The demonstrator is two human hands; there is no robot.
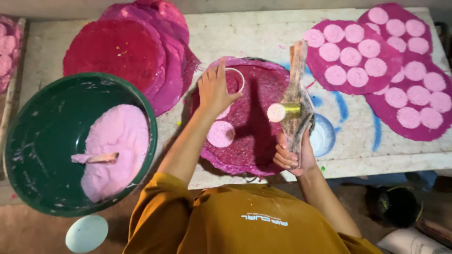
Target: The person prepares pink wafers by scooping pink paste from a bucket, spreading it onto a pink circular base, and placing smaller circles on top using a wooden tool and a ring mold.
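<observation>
My left hand (214, 89) rests on a white ring mould (235, 79) set on a round magenta woven mat (256, 117) in the middle of the table. A pale pink round disc (221, 134) lies on that mat just below the hand. My right hand (293, 155) grips a flat wooden paddle (297, 99) held upright over the mat's right edge, with a yellow tube of pink paste (281, 112) against it.
A big green basin (37, 141) of pink paste with a wooden scoop (101, 158) sits at the left. Stacked red and magenta mats (117, 51) lie behind it. Mats covered with several pink discs (376, 70) fill the right of the white table (235, 33).
</observation>
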